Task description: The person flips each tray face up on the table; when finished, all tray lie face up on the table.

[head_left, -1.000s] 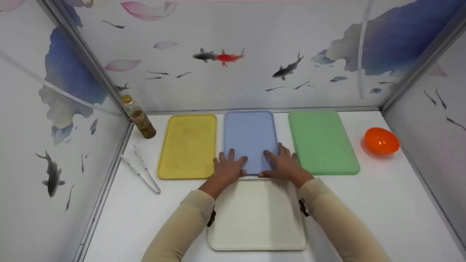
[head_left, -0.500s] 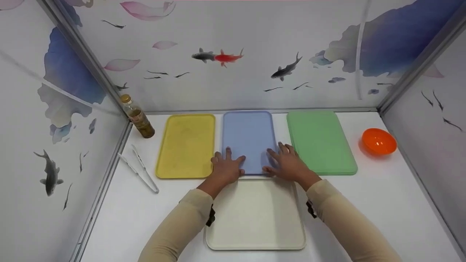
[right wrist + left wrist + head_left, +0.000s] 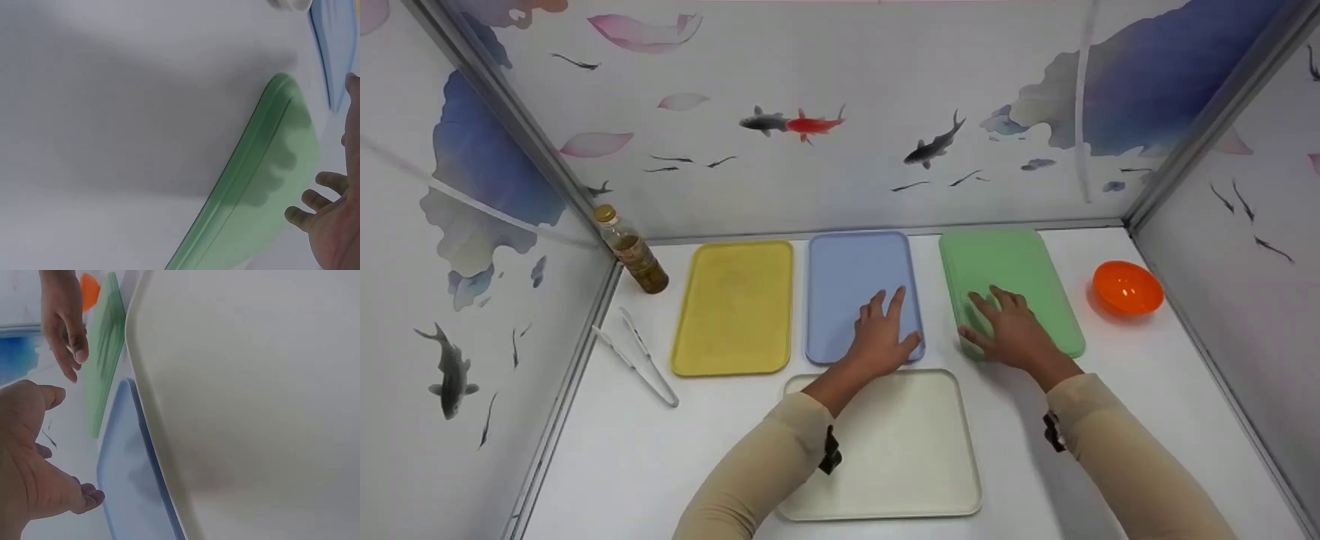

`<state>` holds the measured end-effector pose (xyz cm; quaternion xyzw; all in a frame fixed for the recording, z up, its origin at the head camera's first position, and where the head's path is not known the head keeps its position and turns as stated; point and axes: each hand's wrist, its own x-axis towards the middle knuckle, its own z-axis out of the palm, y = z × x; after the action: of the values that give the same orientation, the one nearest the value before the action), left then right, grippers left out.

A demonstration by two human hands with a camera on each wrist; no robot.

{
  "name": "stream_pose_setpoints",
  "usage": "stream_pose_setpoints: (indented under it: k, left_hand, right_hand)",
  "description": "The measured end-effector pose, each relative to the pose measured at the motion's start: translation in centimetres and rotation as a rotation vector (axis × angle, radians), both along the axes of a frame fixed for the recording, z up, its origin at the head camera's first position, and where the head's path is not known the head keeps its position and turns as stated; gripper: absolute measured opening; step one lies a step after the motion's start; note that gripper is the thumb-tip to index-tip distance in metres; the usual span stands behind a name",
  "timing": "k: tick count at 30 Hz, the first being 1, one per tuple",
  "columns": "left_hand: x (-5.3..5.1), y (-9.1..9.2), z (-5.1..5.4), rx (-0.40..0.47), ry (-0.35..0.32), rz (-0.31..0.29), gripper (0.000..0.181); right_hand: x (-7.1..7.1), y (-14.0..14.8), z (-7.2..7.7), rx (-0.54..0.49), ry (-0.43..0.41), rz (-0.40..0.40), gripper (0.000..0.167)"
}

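Note:
My left hand [image 3: 881, 337] hovers above the right front part of the blue tray [image 3: 847, 277], fingers spread. In the left wrist view a gap shows between that hand and the blue tray [image 3: 126, 461]. My right hand [image 3: 1012, 337] is over the near left part of the green tray [image 3: 997, 259], its fingers loosely spread. In the right wrist view it appears raised off the green tray [image 3: 264, 180], whose rim has a line along it, and its shadow falls on the surface. Neither hand holds anything. A cream tray [image 3: 904, 450] lies in front, partly under my left forearm.
A yellow tray [image 3: 735, 307] lies left of the blue one. Farther left are metal tongs [image 3: 641, 360] and a bottle of brown liquid [image 3: 637, 259]. An orange bowl [image 3: 1126, 289] stands at the right. Printed walls enclose the white table [image 3: 1155, 420].
Both hands have shifted right: the left from the blue tray's left front corner to its right part, the right from the blue tray to above the green one. The trays appear unmoved.

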<state>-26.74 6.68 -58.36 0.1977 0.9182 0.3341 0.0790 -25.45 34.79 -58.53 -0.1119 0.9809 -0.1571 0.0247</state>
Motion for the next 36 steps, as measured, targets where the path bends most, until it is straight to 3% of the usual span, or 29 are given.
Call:
stream_pose_setpoints:
  k: [1,6,7,13,14,22,28,36]
  left_hand:
    - [0.8,0.5,1.5,0.025,-0.036,-0.004,0.081]
    - [1.2,2.6,2.0,0.079,-0.076,-0.054,0.084]
    - [0.7,3.3,0.8,0.078,-0.054,-0.059,0.087]
    - [1.1,5.9,1.1,0.118,-0.139,-0.097,0.09]
    - [1.7,6.1,2.4,0.127,-0.183,-0.1,0.087]
    - [1.7,9.0,1.8,0.142,-0.301,-0.059,0.088]
    - [1.9,10.3,1.0,0.156,-0.385,-0.019,0.088]
    - [2.1,10.7,0.4,0.172,-0.398,-0.04,0.09]
  right_hand:
    - [0.1,0.8,0.0,0.0,-0.005,-0.011,0.078]
    - [0.9,4.5,-0.2,0.018,-0.034,-0.083,0.079]
    - [1.0,5.2,-0.1,0.019,-0.04,-0.097,0.079]
    - [1.9,8.4,-0.4,0.033,-0.107,-0.183,0.083]
    - [2.0,8.7,-0.5,0.034,-0.125,-0.198,0.084]
    - [2.7,10.2,-1.4,0.0,-0.206,-0.266,0.095]
    - [2.7,10.6,-1.5,-0.059,-0.193,-0.273,0.096]
    - [2.5,10.5,-1.5,-0.099,-0.208,-0.263,0.097]
